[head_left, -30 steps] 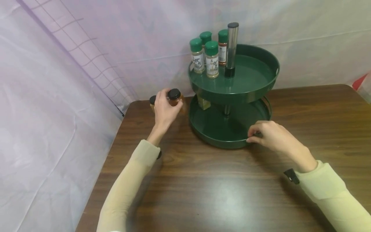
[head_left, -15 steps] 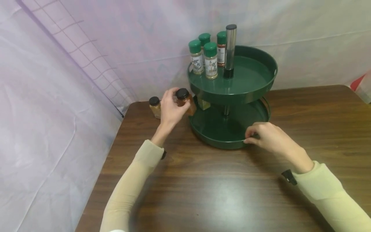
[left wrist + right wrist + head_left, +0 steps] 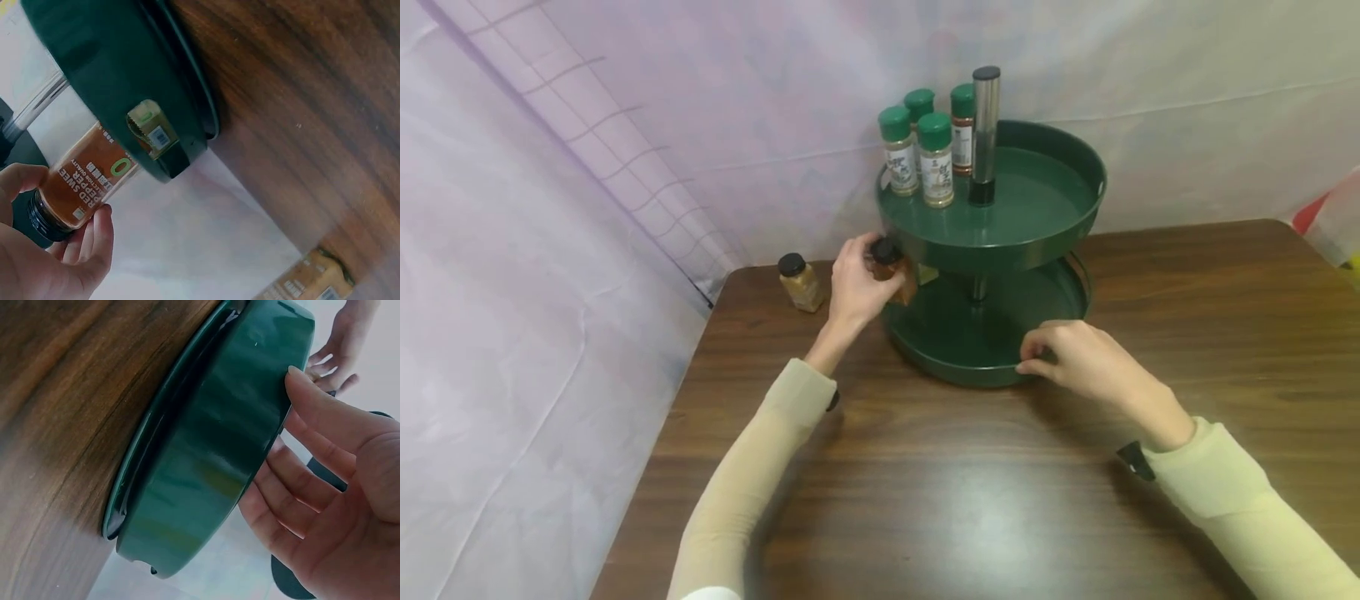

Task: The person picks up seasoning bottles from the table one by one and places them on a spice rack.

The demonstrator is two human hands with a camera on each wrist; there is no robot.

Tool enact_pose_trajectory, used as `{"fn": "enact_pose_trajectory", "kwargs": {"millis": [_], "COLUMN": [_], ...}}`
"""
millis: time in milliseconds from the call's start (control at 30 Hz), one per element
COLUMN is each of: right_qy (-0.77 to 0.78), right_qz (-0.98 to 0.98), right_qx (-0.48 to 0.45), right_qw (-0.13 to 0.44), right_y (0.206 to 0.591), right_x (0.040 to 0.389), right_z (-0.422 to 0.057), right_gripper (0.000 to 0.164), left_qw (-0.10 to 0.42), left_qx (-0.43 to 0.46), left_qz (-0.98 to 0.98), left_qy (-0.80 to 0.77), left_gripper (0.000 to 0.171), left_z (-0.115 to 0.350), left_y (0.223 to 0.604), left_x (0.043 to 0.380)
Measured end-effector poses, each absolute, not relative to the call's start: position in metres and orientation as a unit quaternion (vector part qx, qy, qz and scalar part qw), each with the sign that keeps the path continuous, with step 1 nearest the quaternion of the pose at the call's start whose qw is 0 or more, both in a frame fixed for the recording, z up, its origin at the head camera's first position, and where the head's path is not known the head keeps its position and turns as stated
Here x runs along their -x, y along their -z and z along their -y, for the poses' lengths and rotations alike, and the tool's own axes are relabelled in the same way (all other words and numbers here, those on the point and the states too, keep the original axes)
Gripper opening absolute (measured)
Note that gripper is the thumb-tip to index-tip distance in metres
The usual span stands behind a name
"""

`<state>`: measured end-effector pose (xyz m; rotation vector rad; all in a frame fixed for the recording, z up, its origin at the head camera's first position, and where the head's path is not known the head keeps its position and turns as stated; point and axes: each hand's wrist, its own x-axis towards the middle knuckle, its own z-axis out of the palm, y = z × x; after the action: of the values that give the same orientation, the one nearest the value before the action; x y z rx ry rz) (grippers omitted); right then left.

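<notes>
My left hand [image 3: 856,287] grips a red sweet pepper jar [image 3: 87,178] near its black lid. The jar's base end is between the tiers of a green two-tier turntable rack [image 3: 992,257], at the left side of the lower tray [image 3: 951,375]. In the left wrist view the tray wall hides part of the jar. My right hand [image 3: 1086,358] pinches the front right rim of that tray, thumb on the outer wall in the right wrist view. Another small jar [image 3: 153,128] shows through the tray's wall opening. Whether the held jar touches the tray, I cannot tell.
A black-lidded jar of yellowish powder [image 3: 803,288] stands on the wooden table [image 3: 910,500], left of the rack. Several green-capped spice bottles [image 3: 936,162] stand on the upper tray's left half, beside the metal centre post [image 3: 987,125]. A pale cloth [image 3: 805,100] hangs behind.
My left hand has carried the red sweet pepper jar rightward to the lower tier, leaving the yellowish jar uncovered behind it. My right hand keeps its pinch on the rim; the view has shifted slightly.
</notes>
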<state>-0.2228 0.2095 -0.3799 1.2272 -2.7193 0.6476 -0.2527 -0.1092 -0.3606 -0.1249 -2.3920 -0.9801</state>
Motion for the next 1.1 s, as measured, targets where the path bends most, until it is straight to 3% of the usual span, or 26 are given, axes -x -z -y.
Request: {"fn": "enact_pose_trajectory", "kwargs": {"millis": [733,1100], "right_qy": [-0.218,-0.214], "right_qz": [0.887,0.888], "right_qx": [-0.406,-0.405], "right_qw": [0.043,0.049], "right_y": [0.384,0.384], "right_x": [0.217,0.218], "right_z": [-0.201,-0.201], "right_gripper": [0.014,0.014], "left_qw": [0.243,0.174], "left_qx": [0.034,0.049], "left_qz": [0.899,0.917], "left_qy": [0.362,0.354], "left_gripper": [0.054,0.059], "left_z": [0.106,0.107], "left_y": [0.382,0.372], "left_x": [0.269,0.267]}}
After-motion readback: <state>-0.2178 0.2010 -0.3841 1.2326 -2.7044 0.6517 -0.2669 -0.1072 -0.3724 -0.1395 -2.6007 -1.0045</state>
